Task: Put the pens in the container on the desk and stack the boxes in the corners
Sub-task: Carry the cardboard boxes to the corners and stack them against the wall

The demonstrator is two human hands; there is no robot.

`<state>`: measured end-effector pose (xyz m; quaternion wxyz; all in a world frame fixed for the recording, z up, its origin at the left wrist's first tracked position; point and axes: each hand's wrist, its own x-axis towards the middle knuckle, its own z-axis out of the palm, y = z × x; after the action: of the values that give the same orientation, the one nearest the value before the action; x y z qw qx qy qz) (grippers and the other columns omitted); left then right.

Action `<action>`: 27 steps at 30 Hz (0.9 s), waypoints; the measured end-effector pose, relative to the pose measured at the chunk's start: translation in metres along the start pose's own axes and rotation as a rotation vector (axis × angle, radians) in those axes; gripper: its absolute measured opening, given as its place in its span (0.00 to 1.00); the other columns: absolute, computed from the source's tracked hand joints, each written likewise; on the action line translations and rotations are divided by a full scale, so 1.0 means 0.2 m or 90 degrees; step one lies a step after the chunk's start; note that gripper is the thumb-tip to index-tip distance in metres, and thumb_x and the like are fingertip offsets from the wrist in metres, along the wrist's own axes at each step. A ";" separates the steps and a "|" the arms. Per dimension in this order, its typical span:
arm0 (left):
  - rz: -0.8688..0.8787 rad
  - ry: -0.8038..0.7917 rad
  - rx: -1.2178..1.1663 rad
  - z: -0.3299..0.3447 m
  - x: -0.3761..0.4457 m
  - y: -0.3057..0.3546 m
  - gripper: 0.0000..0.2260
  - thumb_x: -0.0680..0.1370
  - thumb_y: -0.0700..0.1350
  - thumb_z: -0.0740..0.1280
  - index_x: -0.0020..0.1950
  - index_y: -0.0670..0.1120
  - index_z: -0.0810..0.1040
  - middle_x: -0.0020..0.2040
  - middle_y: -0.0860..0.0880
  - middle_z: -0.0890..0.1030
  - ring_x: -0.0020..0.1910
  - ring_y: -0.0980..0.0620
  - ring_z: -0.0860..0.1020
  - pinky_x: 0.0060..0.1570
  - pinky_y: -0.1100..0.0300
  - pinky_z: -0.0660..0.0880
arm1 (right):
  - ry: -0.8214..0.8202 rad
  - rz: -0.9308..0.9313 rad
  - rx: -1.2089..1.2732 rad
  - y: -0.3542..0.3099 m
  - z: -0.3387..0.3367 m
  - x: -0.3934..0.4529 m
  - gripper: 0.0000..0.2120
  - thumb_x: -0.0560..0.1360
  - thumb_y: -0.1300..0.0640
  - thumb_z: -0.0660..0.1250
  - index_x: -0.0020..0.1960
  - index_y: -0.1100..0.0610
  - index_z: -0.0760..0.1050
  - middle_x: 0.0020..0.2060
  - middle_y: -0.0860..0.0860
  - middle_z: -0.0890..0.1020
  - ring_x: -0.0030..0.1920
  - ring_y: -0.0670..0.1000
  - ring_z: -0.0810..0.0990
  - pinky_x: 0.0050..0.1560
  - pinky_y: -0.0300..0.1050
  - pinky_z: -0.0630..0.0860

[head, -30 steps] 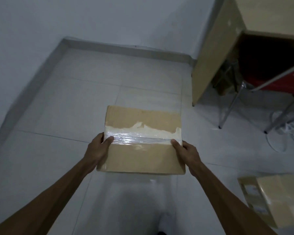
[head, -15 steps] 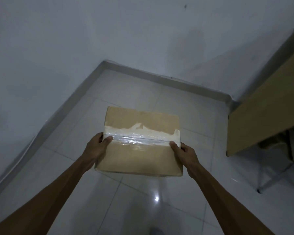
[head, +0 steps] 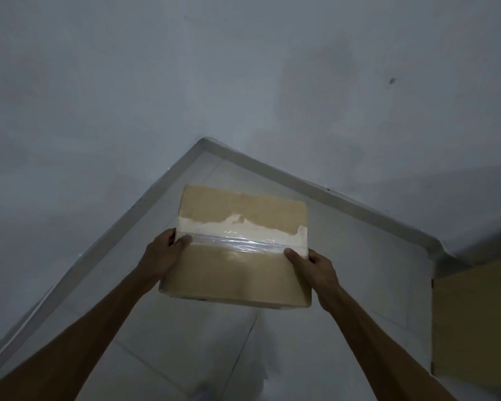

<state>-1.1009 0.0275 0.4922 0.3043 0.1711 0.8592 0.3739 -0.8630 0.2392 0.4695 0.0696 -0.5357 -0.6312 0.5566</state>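
The person holds a cardboard box in the air in front of the room corner, above the tiled floor. The left hand grips its left edge and the right hand its right edge, thumbs on top. The box looks stiff and probably light. The glossy tape may be slippery, so bare cardboard at the sides is the better hold
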 end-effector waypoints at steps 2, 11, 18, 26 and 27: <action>0.002 -0.009 -0.005 -0.07 0.15 0.01 0.19 0.81 0.55 0.61 0.68 0.46 0.74 0.60 0.46 0.78 0.56 0.45 0.77 0.54 0.50 0.73 | -0.014 0.003 0.005 -0.11 0.08 0.10 0.26 0.70 0.38 0.71 0.64 0.49 0.78 0.52 0.48 0.82 0.52 0.52 0.80 0.56 0.54 0.79; -0.011 -0.008 -0.015 -0.40 1.02 0.18 0.18 0.81 0.52 0.61 0.69 0.46 0.73 0.60 0.47 0.77 0.57 0.45 0.75 0.56 0.50 0.72 | -0.042 0.008 0.055 -0.61 0.47 0.72 0.26 0.69 0.44 0.75 0.64 0.50 0.77 0.51 0.48 0.82 0.49 0.48 0.81 0.48 0.46 0.79; -0.009 -0.025 -0.015 -0.43 1.68 0.18 0.15 0.81 0.51 0.63 0.66 0.48 0.76 0.60 0.47 0.79 0.56 0.47 0.77 0.54 0.53 0.72 | -0.038 0.025 0.040 -0.77 0.71 1.33 0.26 0.68 0.43 0.75 0.64 0.48 0.77 0.52 0.48 0.82 0.52 0.51 0.81 0.55 0.52 0.79; -0.033 -0.056 -0.042 -0.32 2.40 0.02 0.15 0.81 0.50 0.64 0.66 0.47 0.76 0.57 0.48 0.78 0.56 0.46 0.77 0.53 0.53 0.72 | -0.030 0.049 0.014 -0.76 1.00 1.96 0.27 0.70 0.41 0.73 0.66 0.47 0.75 0.53 0.48 0.80 0.54 0.53 0.79 0.56 0.53 0.78; -0.040 -0.072 -0.042 -0.26 2.58 -0.09 0.15 0.81 0.50 0.64 0.66 0.47 0.76 0.57 0.48 0.79 0.56 0.46 0.78 0.53 0.53 0.73 | -0.031 0.066 0.020 -0.68 1.12 2.11 0.27 0.70 0.41 0.73 0.67 0.47 0.75 0.53 0.48 0.79 0.55 0.54 0.79 0.57 0.53 0.78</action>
<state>-1.5253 0.2568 0.3027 0.3696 0.1548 0.8326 0.3823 -1.2726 0.4426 0.2779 0.0339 -0.5530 -0.5950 0.5822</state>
